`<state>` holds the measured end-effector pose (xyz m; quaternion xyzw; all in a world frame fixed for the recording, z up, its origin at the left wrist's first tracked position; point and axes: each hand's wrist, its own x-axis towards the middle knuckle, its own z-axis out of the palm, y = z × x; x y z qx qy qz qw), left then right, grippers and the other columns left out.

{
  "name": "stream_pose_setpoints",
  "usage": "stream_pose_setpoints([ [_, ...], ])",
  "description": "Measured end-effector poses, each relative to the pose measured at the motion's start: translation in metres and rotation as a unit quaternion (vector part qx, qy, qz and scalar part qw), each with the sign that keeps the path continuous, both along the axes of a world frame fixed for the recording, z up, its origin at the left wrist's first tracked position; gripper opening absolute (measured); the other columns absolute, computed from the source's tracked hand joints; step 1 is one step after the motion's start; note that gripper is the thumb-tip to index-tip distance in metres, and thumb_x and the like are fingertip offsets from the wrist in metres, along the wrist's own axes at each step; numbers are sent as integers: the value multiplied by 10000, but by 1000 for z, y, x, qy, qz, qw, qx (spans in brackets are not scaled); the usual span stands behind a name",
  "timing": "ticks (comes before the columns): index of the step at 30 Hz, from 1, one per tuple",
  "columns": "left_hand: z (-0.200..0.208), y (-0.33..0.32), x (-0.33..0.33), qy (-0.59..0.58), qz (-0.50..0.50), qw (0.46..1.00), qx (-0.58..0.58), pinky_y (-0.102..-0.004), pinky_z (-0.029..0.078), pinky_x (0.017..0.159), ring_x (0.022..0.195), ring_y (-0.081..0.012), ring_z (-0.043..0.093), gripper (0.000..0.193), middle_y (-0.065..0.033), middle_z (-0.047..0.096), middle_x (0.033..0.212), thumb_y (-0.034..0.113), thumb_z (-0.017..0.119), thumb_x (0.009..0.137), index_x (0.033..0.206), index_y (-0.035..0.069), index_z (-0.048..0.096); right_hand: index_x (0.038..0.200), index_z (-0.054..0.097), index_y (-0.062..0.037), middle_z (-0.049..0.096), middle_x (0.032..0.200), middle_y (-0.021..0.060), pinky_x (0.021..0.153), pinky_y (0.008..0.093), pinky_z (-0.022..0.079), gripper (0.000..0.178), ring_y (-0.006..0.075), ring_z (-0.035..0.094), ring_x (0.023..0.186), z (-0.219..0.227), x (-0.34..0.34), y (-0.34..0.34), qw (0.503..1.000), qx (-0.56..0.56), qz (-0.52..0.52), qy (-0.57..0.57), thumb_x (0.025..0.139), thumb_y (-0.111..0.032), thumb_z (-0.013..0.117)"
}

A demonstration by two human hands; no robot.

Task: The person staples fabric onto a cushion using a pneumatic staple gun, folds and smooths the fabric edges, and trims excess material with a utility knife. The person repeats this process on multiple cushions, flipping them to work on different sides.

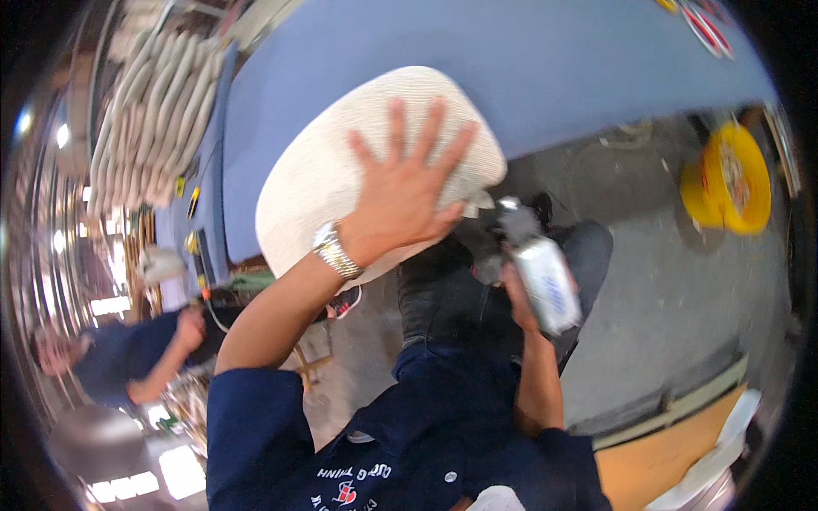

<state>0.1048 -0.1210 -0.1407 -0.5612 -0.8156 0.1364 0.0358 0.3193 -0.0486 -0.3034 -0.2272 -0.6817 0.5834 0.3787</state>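
A cream fabric-covered seat pad (311,175) with rounded corners lies at the near edge of the blue-topped table (579,60), partly overhanging it. My left hand (399,198) rests flat on the pad with its fingers spread. A loose flap of fabric (479,203) sticks out at the pad's right corner. In my right hand (518,298) is a staple gun (547,285) with a silver-white body and a dark nose, blurred by motion. Its nose is close to the fabric flap, apart from the pad. The gun hides part of my right fingers.
Several cream pads (158,119) are stacked at the left. Red-handled pliers (705,32) lie at the table's far right. A yellow bucket (737,179) with scraps stands on the floor at the right. Another person (128,358) is at the left, beyond a yellow-and-black tool (199,260).
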Motion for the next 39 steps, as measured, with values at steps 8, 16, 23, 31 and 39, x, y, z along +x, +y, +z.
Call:
stream_pose_setpoints([
  [8,2,3,0,8,6,1000,-25,-919,130,1017,1568,-553,-20,975,-142,22,1764,519,682,855,1681,294,214,1170,695,42,730,1066,178,804,347,573,400,283,738,932,-1,-31,-5,993,-17,51,108,789,-36,789],
  [16,2,2,1,-7,4,1000,-16,-932,112,995,1568,-546,-82,970,-142,16,1765,516,681,823,1669,301,259,1170,688,49,727,1085,196,831,368,574,420,309,739,961,-17,-37,-1,987,-21,83,138,791,-92,802],
  [23,0,1,-3,-1,-2,1000,-12,-932,110,996,1570,-542,-77,985,-144,18,1765,544,666,809,1671,305,253,1152,695,52,729,1087,203,828,372,576,417,322,739,966,-16,-46,5,984,-12,108,142,784,-109,807],
  [31,15,10,-2,-64,11,997,-28,-919,137,1012,1569,-552,-4,1061,-160,70,1758,376,745,728,1668,292,262,1094,705,26,736,1043,188,766,357,592,306,303,750,914,-18,-63,7,986,47,74,139,817,-83,779],
  [39,18,6,-1,-72,14,997,-25,-904,174,1041,1573,-538,38,1145,-132,103,1758,308,787,650,1666,310,260,1087,702,-8,739,992,140,774,337,577,284,262,739,888,-9,-60,-13,992,32,54,105,816,-23,788],
])
